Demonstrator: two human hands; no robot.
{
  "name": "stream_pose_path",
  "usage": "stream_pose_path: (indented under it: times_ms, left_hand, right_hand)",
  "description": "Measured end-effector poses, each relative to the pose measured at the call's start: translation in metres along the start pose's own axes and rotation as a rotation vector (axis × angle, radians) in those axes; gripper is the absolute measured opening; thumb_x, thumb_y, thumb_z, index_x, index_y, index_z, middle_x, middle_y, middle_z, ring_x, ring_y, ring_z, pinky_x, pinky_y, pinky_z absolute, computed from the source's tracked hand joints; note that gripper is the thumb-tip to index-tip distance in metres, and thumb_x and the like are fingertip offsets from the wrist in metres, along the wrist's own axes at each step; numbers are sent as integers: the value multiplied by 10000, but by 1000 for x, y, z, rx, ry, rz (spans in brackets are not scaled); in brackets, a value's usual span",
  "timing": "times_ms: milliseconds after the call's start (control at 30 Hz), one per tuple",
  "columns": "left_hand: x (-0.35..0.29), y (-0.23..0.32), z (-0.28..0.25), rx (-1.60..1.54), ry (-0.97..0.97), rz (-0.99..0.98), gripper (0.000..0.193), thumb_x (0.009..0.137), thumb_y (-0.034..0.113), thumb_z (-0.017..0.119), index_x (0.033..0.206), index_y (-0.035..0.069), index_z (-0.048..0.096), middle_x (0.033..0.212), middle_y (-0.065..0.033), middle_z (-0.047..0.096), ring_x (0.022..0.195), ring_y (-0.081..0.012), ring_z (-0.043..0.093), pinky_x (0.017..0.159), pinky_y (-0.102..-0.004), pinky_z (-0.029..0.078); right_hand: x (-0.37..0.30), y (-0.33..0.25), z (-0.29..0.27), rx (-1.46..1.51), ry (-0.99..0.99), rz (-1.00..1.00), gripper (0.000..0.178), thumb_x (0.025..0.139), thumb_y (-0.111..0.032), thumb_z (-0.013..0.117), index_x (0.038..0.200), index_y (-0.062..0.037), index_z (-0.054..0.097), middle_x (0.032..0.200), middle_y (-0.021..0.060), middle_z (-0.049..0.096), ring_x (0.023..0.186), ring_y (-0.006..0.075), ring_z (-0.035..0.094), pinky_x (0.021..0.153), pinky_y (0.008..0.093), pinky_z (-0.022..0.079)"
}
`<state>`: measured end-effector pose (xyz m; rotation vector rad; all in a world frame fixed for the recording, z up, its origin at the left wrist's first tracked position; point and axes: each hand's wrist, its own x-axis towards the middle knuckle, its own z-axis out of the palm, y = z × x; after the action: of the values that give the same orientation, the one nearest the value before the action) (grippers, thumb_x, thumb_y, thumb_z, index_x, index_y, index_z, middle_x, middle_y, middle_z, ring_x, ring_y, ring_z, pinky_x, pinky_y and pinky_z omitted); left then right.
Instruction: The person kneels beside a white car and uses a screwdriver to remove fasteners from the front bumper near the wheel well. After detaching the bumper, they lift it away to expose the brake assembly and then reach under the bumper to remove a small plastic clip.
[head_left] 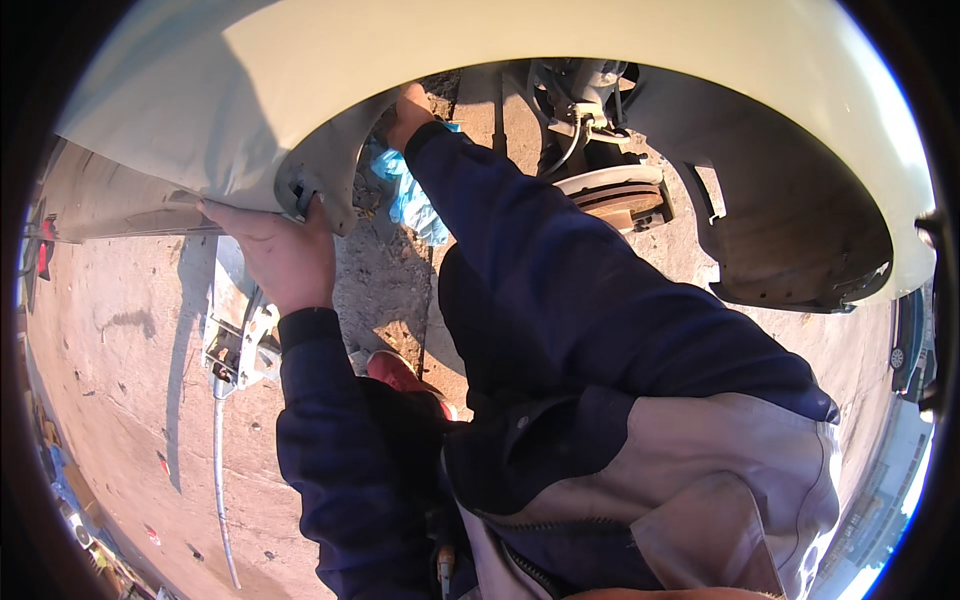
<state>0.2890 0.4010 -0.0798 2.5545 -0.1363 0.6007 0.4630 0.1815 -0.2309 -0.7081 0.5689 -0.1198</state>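
My left hand (285,255) is closed on the lower rear corner of a cream-coloured car fender (480,30), its thumb beside a small bracket-like opening (298,190) there. My right hand (408,115) reaches up inside the wheel arch near its left edge; its fingertips pass out of sight behind the panel, and whether it grips anything is hidden. Crumpled light-blue plastic (412,205) lies below that wrist. To the right of my right forearm stands a bare, rusty brake disc (622,200), beneath a strut (597,85). A dark wheel-arch liner (800,220) curves along the right side.
A floor jack (235,335) with a long metal handle (221,480) stands on the concrete at left, under the car's sill. My red shoe (395,372) is on the ground between my arms. Assorted items (80,520) lie at the far lower left, and another car (905,345) is parked at far right.
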Motion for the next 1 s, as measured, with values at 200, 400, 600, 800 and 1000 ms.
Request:
stream_pose_path:
  times_ms: [200,400,600,800,1000]
  left_hand:
    - [0,-1,2,-29,12,-6,1312,880,219,924,1664,-213,-36,1692,-499,243,1544,-599,427,1278,-504,423]
    - [0,-2,2,-39,22,5,1326,857,194,934,1658,-214,-40,1691,-499,246,1532,-600,440,1264,-513,438]
    - [2,1,-3,-28,17,29,1344,842,192,945,1652,-220,-45,1674,-511,257,1517,-614,448,1256,-520,447]
    - [2,-3,-1,-22,12,15,1367,843,275,954,1663,-200,-32,1666,-491,306,1500,-595,481,1240,-514,462]
    - [4,-8,4,15,56,18,1373,842,331,960,1676,-171,-9,1643,-468,379,1452,-581,538,1189,-535,501]
  right_hand:
    - [75,-96,-35,138,-36,-154,541,1098,-449,565,1405,-23,694,1431,121,728,1277,286,676,1044,438,520]
    - [75,-113,-44,117,-42,-193,537,1095,-439,573,1405,-18,694,1427,127,730,1269,289,680,1038,436,524]
    - [70,-115,-40,87,-55,-218,534,1091,-430,581,1406,-13,694,1422,133,732,1261,293,684,1031,433,527]
    - [69,-116,-39,64,-57,-236,530,1088,-420,589,1406,-8,693,1417,139,734,1253,296,687,1025,430,531]
    - [69,-117,-34,47,-65,-250,527,1085,-410,597,1406,-3,693,1413,146,736,1245,299,691,1018,427,534]
